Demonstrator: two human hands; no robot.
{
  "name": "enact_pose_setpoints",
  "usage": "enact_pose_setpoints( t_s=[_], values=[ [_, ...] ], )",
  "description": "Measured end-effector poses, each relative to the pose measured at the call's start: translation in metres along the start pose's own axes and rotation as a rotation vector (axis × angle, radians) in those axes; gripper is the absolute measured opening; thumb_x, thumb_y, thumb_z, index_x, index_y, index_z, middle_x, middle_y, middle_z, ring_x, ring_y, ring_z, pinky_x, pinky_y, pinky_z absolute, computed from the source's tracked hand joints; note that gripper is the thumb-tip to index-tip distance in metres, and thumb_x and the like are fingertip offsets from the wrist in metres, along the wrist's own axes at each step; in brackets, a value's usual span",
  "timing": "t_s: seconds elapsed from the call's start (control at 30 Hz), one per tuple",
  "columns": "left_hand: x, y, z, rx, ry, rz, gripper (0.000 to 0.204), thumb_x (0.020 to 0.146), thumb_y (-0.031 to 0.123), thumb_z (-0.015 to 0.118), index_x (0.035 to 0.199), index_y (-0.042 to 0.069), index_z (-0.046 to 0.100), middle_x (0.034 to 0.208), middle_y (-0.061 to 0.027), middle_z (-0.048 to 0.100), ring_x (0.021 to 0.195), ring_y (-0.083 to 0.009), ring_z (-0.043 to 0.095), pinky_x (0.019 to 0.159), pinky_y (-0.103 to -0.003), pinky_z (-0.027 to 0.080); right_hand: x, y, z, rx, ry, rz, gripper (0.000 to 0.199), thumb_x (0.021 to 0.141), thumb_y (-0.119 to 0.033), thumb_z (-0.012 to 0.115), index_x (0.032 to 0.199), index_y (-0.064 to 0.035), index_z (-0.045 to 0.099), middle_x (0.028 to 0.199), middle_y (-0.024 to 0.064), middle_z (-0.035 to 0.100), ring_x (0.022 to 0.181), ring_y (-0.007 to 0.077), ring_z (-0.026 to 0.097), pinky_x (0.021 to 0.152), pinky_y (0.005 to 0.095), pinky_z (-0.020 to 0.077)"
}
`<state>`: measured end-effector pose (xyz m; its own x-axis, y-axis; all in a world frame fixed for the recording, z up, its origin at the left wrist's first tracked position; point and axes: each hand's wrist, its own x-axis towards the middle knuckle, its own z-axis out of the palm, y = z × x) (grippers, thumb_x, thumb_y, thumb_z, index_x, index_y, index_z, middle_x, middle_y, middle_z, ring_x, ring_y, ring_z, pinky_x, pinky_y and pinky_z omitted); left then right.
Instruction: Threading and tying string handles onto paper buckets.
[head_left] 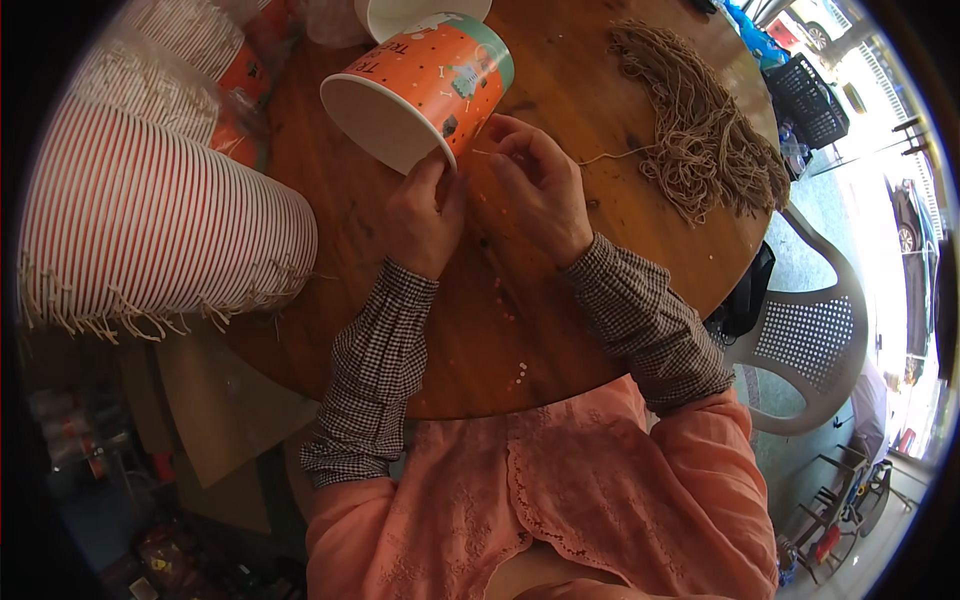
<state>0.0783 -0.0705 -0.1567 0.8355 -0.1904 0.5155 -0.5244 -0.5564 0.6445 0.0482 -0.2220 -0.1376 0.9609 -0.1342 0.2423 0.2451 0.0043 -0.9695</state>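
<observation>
An orange paper bucket (425, 85) with a green band and a white rim lies tilted over the table, its mouth toward me and to the left. My left hand (428, 215) is closed on the lower part of the rim, thumb and fingers pinching it. Just right of the bucket, my right hand (545, 185) pinches a thin beige cord (615, 157), whose short end pokes out toward the rim. That cord trails right to a loose heap of cords (710, 130). The far fingers of my right hand are partly hidden by the bucket.
A long stack of nested buckets (170, 215) lies at the left, cord ends hanging from their rims. Another white-rimmed bucket (425, 15) is behind. Small paper dots (521, 370) are scattered on the round wooden table (540, 290). A plastic chair (815, 335) stands right, below a black crate (808, 100).
</observation>
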Motion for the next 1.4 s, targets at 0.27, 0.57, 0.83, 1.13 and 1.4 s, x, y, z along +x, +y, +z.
enact_pose_setpoints(
  t_s=[0.27,0.57,0.83,1.13,1.4],
  values=[
    [-0.002,-0.002,0.005,-0.007,-0.029,0.017,0.027,0.086,0.013,0.065,0.111,0.003,0.061,0.096,-0.0158,0.066,0.084,-0.0321,0.067,0.070,-0.038,0.054,0.005,0.007,-0.001,0.183,-0.005,0.010,0.012,0.088,-0.005,0.060,0.096,0.0029,0.056,0.132,0.0150,0.051,0.108,0.0158,0.057,0.090,0.0286,0.0480],
    [-0.003,0.002,0.005,-0.007,-0.029,-0.022,0.026,0.085,0.016,0.068,0.108,0.004,0.062,0.087,-0.0135,0.066,0.077,-0.0256,0.068,0.066,-0.036,0.054,0.006,0.016,-0.001,0.161,0.007,-0.010,0.011,0.088,-0.005,0.060,0.096,0.0025,0.057,0.132,0.0158,0.050,0.111,0.0172,0.056,0.093,0.0300,0.0476],
    [-0.003,0.005,0.005,0.035,-0.032,-0.016,0.025,0.085,0.017,0.068,0.107,0.005,0.062,0.086,-0.0116,0.066,0.077,-0.0251,0.068,0.065,-0.036,0.054,0.007,0.018,-0.003,0.013,-0.010,-0.056,0.010,0.090,-0.001,0.058,0.099,0.0027,0.055,0.134,0.0143,0.049,0.118,0.0190,0.054,0.096,0.0302,0.0470],
    [0.000,0.025,0.001,-0.008,-0.037,-0.001,0.030,0.088,0.018,0.065,0.114,0.005,0.061,0.093,-0.0137,0.067,0.082,-0.0272,0.068,0.068,-0.036,0.055,0.009,0.019,0.001,0.028,0.089,-0.034,0.015,0.081,-0.007,0.066,0.092,0.0021,0.063,0.125,0.0155,0.055,0.105,0.0221,0.060,0.086,0.0320,0.0508],
    [-0.002,0.023,0.008,-0.070,0.146,0.151,0.021,0.092,0.010,0.059,0.111,0.001,0.062,0.090,-0.0165,0.068,0.080,-0.0287,0.069,0.068,-0.036,0.055,0.008,0.018,0.004,0.079,0.061,-0.072,0.015,0.082,-0.005,0.064,0.094,0.0041,0.063,0.122,0.0146,0.056,0.102,0.0186,0.060,0.085,0.0300,0.0522]
  ],
)
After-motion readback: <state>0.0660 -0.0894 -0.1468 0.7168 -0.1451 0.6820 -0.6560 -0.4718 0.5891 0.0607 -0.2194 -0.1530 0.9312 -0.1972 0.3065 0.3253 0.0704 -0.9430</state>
